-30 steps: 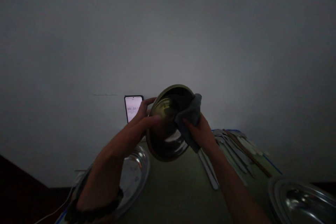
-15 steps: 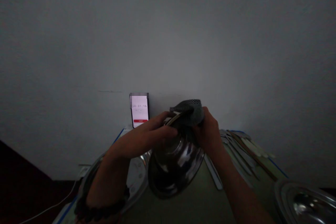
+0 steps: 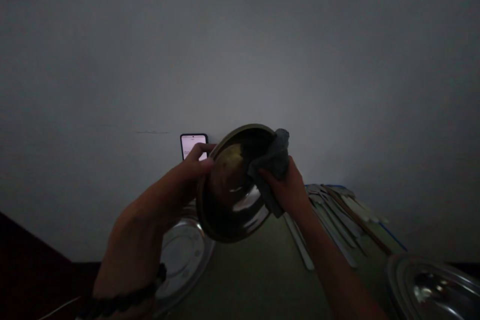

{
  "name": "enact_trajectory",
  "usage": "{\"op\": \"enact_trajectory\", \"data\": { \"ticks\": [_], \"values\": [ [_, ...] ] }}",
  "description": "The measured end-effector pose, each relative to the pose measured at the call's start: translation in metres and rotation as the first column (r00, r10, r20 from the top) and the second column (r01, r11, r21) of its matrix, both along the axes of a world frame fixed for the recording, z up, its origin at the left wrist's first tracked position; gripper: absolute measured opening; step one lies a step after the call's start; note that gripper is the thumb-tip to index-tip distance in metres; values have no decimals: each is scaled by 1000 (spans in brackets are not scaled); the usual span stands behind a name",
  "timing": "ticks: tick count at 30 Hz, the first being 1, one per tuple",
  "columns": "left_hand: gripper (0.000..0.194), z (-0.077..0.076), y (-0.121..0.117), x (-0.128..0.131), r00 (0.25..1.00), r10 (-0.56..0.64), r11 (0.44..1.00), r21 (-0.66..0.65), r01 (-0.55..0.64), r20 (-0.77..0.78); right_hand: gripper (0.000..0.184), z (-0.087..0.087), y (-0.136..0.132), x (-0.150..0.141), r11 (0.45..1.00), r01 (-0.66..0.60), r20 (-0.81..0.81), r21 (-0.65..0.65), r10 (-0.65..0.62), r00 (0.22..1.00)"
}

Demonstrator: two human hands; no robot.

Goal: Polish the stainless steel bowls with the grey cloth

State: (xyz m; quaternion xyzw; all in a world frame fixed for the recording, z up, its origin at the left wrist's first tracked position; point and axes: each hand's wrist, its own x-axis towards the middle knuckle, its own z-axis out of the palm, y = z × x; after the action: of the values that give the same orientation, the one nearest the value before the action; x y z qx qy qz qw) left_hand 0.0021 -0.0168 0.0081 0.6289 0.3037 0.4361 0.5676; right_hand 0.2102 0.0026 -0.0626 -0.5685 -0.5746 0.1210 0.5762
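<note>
There's a bowl (image 3: 228,215) above the table (image 3: 255,280), a tray (image 3: 183,255) to its left, utensils (image 3: 356,219) right, phone (image 3: 193,144) behind.

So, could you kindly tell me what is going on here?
A person's left hand holds a metal bowl tilted above a table, its inside in view. The right hand grips a grey cloth at the bowl's right side. A metal plate lies to the left, with utensils and a metal dish to the right. The left hand partly hides a lit phone.
</note>
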Motion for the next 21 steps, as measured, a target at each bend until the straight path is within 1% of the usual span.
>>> {"op": "enact_trajectory", "data": {
  "ticks": [2,3,5,7,8,9,10,12,14,15,16,17,18,19,20,21],
  "values": [
    [47,-1,-1,-1,997,-36,999,-41,33,-67,26,11,-7,4,999,-25,109,23,23,994],
    [47,-1,-2,-1,988,-56,998,-35,52,-146,23,15,-10,4,998,-46,171,41,39,985],
    [45,0,-2,1,935,-79,994,38,98,-346,17,20,-14,2,994,-88,278,71,65,958],
    [48,1,-3,5,862,-68,981,121,148,-503,16,21,-15,-1,991,-98,313,91,65,948],
    [49,2,-4,7,842,-57,975,151,163,-537,16,20,-14,-1,992,-83,298,100,50,953],
    [49,2,-4,9,841,-50,971,172,168,-539,18,19,-13,-1,993,-56,265,107,26,964],
    [48,3,-4,10,859,-50,970,181,164,-510,20,17,-12,0,994,-16,216,113,-8,976],
    [44,4,-4,13,921,-64,975,173,140,-384,27,14,-9,2,990,83,91,110,-94,991],
    [41,3,-3,16,977,-64,986,141,94,-205,35,10,-5,1,983,161,-48,94,-157,986],
    [41,3,-1,18,994,-39,991,122,52,-105,38,7,-3,-1,983,165,-116,81,-155,981],
    [42,2,1,21,1000,1,995,103,-1,-7,41,4,-1,-5,990,132,-185,55,-120,975],
    [45,1,3,24,995,53,994,86,-61,87,43,1,0,-9,998,61,-261,8,-57,964],
    [47,-1,6,27,979,108,990,70,-122,170,45,-2,2,-15,998,-36,-343,-55,15,939],
    [51,-2,8,31,959,156,983,59,-174,236,47,-5,4,-19,982,-145,-425,-122,80,902],
    [54,-3,10,33,943,195,974,59,-218,271,48,-8,6,-23,955,-240,-491,-177,126,862],
    [58,-5,12,35,936,214,968,68,-241,281,49,-11,7,-25,930,-301,-530,-213,149,835]
  ]
}}
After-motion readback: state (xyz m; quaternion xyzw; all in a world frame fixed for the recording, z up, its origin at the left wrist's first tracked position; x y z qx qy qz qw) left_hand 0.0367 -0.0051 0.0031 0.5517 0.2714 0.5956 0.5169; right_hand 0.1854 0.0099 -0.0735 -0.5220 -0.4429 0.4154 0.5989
